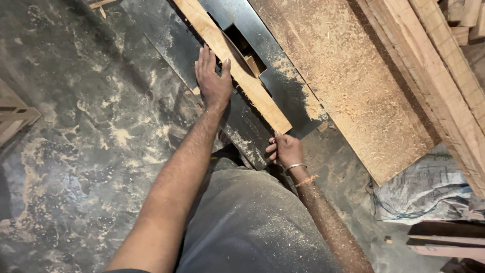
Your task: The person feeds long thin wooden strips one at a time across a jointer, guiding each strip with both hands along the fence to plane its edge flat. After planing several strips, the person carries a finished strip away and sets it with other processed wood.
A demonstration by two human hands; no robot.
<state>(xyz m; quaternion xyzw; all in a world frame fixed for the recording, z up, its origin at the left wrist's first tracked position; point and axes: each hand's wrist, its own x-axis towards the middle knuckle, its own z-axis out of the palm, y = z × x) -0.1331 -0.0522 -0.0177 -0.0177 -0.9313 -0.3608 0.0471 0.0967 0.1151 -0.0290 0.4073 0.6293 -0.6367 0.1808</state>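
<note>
Gripping long wooden board (pixel 233 63) flat on dusty saw table (pixel 298 101): left hand (pixel 213 81) clamped over its edge mid-length, right hand (pixel 286 149) closed at near end; roughly half looks past blade slot (pixel 242 48).

Pale tan plank (pixel 237 65) on a sawdust-speckled black table (pixel 283 88).

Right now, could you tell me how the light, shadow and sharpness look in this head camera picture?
Head view: dim, warm light overall; the long pale wooden plank and the sawdust-covered board catch most of it, the dark metal saw table shows a faint sheen, and the opening beside the left hand lies in deep shadow. The right hand is sharp; straight edges splay toward the frame's corners, hinting at wide-angle distortion.
</note>
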